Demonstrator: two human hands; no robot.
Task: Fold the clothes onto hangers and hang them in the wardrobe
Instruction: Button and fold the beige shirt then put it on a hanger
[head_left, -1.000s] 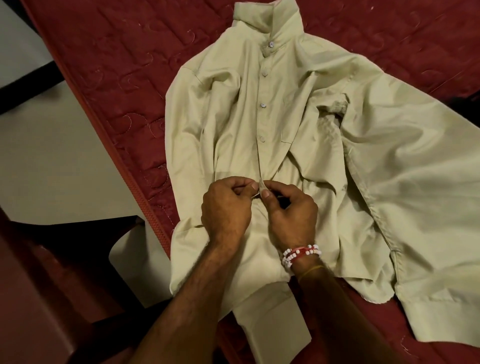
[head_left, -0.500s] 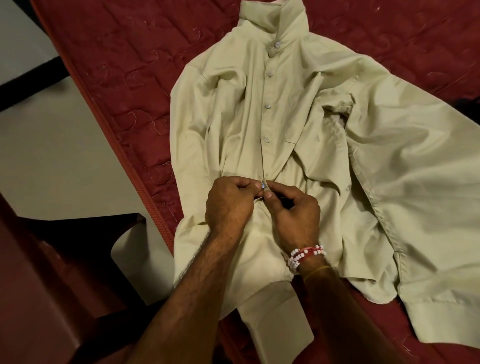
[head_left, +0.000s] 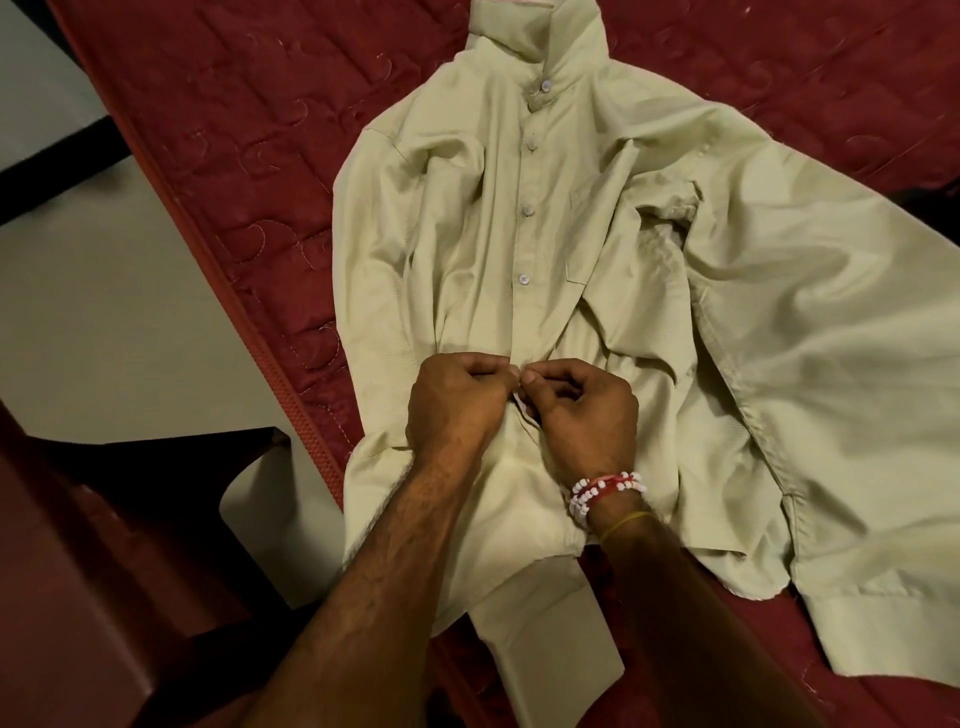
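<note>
A pale green long-sleeved shirt (head_left: 519, 218) lies face up on the red quilted mattress (head_left: 249, 156), collar at the far end, its upper buttons fastened. My left hand (head_left: 457, 410) and my right hand (head_left: 582, 415) meet at the button strip low on the shirt's front. Both pinch the strip's fabric between thumb and fingertips, knuckles up. The button under my fingers is hidden. The right sleeve spreads wide toward the right edge. A beaded bracelet circles my right wrist. No hanger or wardrobe is in view.
The mattress edge with red piping (head_left: 249, 332) runs diagonally at the left. Beyond it lies pale floor (head_left: 104, 312). A dark red chair or frame (head_left: 78, 597) stands at the lower left, close to my left forearm.
The view has shifted slightly. My hands stay at the same spot on the button strip, and the button seen between the fingertips half a second ago is now covered.
</note>
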